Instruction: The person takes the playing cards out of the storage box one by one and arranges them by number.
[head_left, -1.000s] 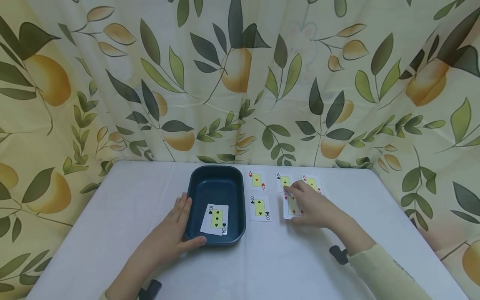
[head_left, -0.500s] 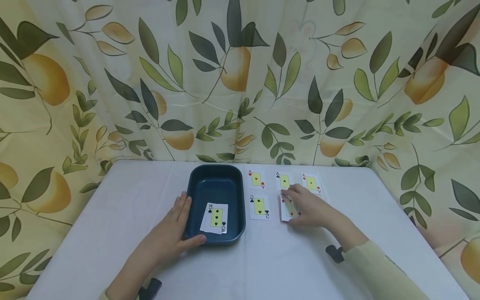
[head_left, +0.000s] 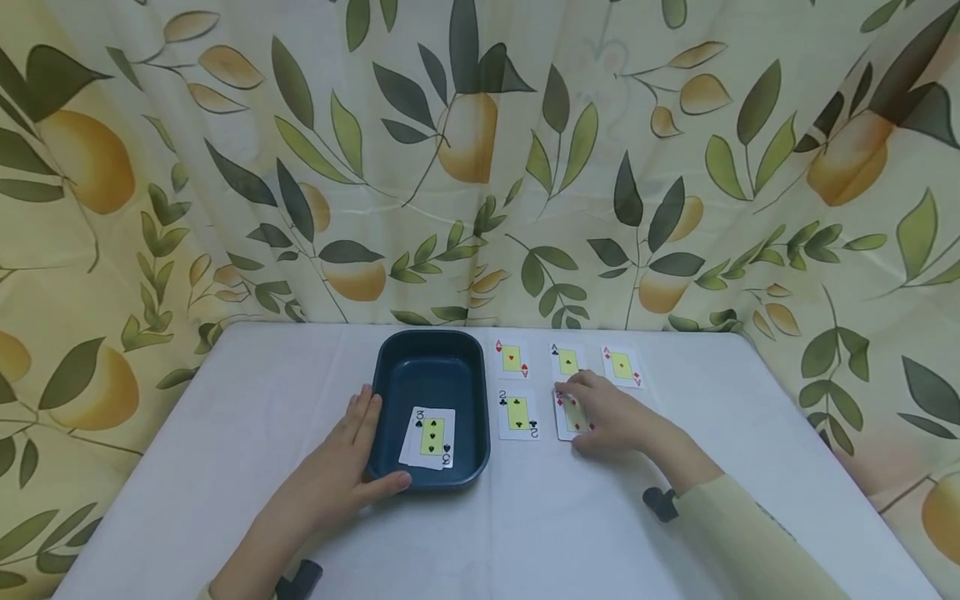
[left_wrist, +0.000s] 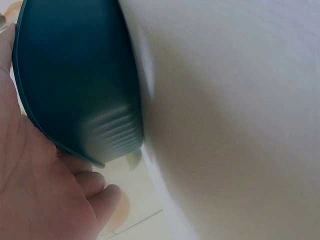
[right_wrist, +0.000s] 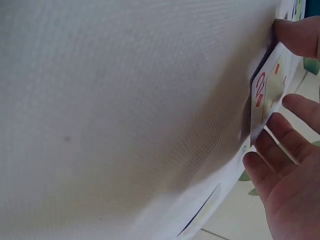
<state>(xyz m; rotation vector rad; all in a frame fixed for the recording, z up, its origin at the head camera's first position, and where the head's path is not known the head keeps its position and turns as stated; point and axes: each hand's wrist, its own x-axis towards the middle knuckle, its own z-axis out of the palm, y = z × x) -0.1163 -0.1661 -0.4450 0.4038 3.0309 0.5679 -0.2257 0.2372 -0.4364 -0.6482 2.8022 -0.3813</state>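
My left hand rests against the left side of a dark blue tray, its fingers straight along the wall and its thumb at the near corner. In the left wrist view the palm lies close to the tray's rim. My right hand holds a playing card with red diamonds by its edges, low over the white cloth. The right wrist view shows the thumb at one edge of this card and fingertips at the opposite edge. Left of it lies a two of clubs.
Behind these lie an ace of hearts, a partly covered ace of clubs and an ace of diamonds. Face-up cards, a spade on top, overlap inside the tray. A fruit-patterned curtain hangs behind the white-covered table.
My right hand has slid the diamond card a little to the left, toward the two of clubs, uncovering more of the ace of diamonds. My left hand has stayed at the tray.
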